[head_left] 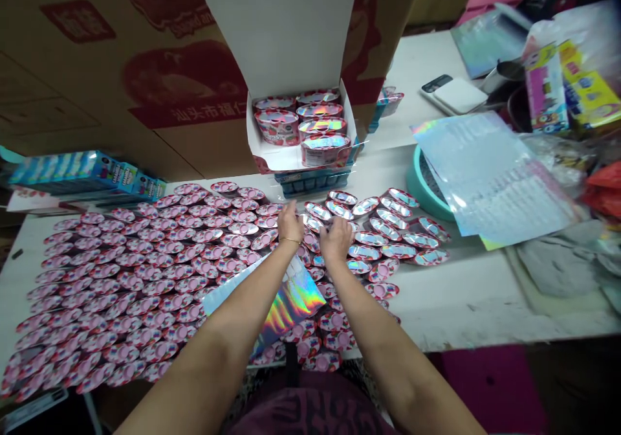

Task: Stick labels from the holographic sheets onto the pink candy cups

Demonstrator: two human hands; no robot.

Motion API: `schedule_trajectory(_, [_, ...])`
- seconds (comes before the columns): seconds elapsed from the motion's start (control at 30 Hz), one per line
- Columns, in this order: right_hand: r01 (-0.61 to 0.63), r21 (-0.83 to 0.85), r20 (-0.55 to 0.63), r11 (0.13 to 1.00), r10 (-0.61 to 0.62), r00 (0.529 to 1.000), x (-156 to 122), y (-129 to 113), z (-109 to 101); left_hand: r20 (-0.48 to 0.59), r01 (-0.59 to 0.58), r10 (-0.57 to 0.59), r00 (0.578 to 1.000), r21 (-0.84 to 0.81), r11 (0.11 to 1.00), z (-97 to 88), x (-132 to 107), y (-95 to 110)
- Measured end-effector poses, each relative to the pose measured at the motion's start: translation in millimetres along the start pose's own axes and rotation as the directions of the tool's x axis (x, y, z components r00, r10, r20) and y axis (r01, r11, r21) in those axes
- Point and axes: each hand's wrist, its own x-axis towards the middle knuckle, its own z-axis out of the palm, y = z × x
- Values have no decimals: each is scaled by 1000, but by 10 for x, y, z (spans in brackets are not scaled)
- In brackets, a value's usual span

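Observation:
Two hands meet over the middle of the table, close to a small oval container (312,223) with a shiny silver top. My left hand (291,223), with a thin bracelet at the wrist, has its fingers closed at the container's left side. On the right side, my right hand (336,237) curls its fingers against it; the fingertips are partly hidden. Silver-topped containers (387,228) stand in a loose group to the right. Many pink-topped ones (145,270) fill the left. Beneath my left forearm lies a holographic sticker sheet (295,296).
Behind the hands, an open white display box (255,153) holds several oval containers. A large printed carton (194,150) stands behind it. Blue boxes (87,173) are at the left. A turquoise bowl (420,186) sits at the right, partly under more shiny sheets (490,169).

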Motion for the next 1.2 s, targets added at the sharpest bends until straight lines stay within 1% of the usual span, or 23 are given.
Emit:
schedule_trajectory(0.03, [10,11,-5,1000,-10,1000,8,15,-39,-26,11,-11,1000,-9,1000,-98,28,-10])
schedule_trajectory(0.1, [87,78,-5,993,-87,996,-3,49,-125,-24,29,-30,999,-18,999,-421,53,-98])
schedule_trajectory(0.13, [149,134,3,980,-150,989,-24,60,-165,26,37,-37,999,-4,999,-635,34,-184])
schedule_trajectory(0.17, [216,198,15,956,-223,975,-58,61,-198,141,23,-26,990,24,999,-871,-13,-296])
schedule_trajectory(0.2, [281,262,27,923,-298,954,-103,48,-222,293,-1,-20,956,71,997,-1112,-92,-430])
schedule_trajectory(0.27, [389,359,55,848,-435,899,-222,-31,-238,506,-35,-75,859,204,978,-1540,-328,-730])
schedule_trajectory(0.3, [433,385,72,815,-494,866,-292,-99,-229,560,-37,-123,819,265,963,-1699,-469,-878])
schedule_trajectory(0.33, [476,400,92,783,-551,829,-366,-183,-211,591,-49,-152,793,310,950,-1811,-610,-1012])
schedule_trajectory(0.4, [571,408,141,712,-668,731,-517,-386,-154,604,-47,-181,776,341,939,-1907,-849,-1211])
schedule_trajectory(0.43, [624,405,172,668,-726,666,-590,-494,-119,609,-29,-190,770,330,943,-1907,-932,-1268])
schedule_trajectory(0.5, [723,382,234,575,-817,526,-720,-698,-48,635,43,-206,745,261,964,-1873,-1017,-1301])
schedule_trajectory(0.53, [763,362,269,535,-844,464,-775,-783,-14,660,88,-206,723,208,974,-1859,-1024,-1285])
schedule_trajectory(0.57, [793,340,305,506,-857,416,-820,-848,18,686,131,-198,701,149,980,-1854,-1014,-1255])
schedule_trajectory(0.6, [812,318,336,489,-859,386,-856,-892,47,703,169,-187,686,96,981,-1861,-993,-1218])
schedule_trajectory(0.67, [837,292,368,462,-862,347,-900,-911,98,718,215,-170,675,29,976,-1897,-942,-1137])
schedule_trajectory(0.8, [881,320,323,349,-914,245,-932,-765,160,735,275,-181,654,-8,961,-1949,-872,-1018])
schedule_trajectory(0.83, [882,327,313,340,-919,238,-941,-725,164,745,295,-184,642,-18,955,-1948,-862,-1002])
schedule_trajectory(0.87, [876,329,310,352,-917,251,-951,-695,162,752,311,-186,632,-26,950,-1942,-852,-992])
schedule_trajectory(1.0, [809,333,319,484,-865,387,-991,-690,88,760,295,-184,624,-11,955,-1907,-806,-1000])
schedule_trajectory(1.1, [748,349,306,564,-823,478,-986,-734,0,786,283,-168,594,-9,959,-1893,-778,-1005])
schedule_trajectory(1.13, [739,347,303,577,-815,494,-977,-735,-21,798,286,-158,582,-19,958,-1891,-775,-995])
schedule_trajectory(1.17, [741,342,302,578,-815,495,-966,-725,-33,806,289,-149,572,-28,957,-1890,-776,-978])
schedule_trajectory(1.2, [754,338,301,563,-824,480,-955,-705,-35,811,293,-144,568,-35,955,-1888,-780,-957])
